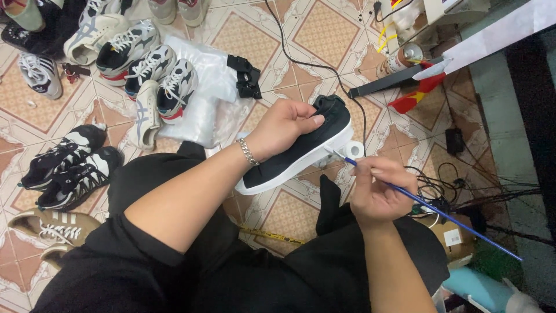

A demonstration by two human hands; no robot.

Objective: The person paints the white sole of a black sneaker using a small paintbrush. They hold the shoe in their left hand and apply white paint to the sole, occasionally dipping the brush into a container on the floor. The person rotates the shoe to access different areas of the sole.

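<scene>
My left hand (282, 128) grips a black shoe with a thick white sole (304, 152), held on its side above my knees, thumb across the black upper. My right hand (377, 191) pinches a thin blue-handled brush (440, 211) like a pen. The brush tip touches the white sole at the heel end. A small white pot (353, 149) sits just behind the heel. A metal chain bracelet (248, 152) is on my left wrist. My legs are in black trousers.
Several sneakers lie on the tiled floor at the left, among them black-and-white pairs (72, 168) and a brown one (49, 229). A clear plastic bag (211, 87), a black cable (301, 55), a red flag (420, 93) and a cardboard box (454, 237) lie around.
</scene>
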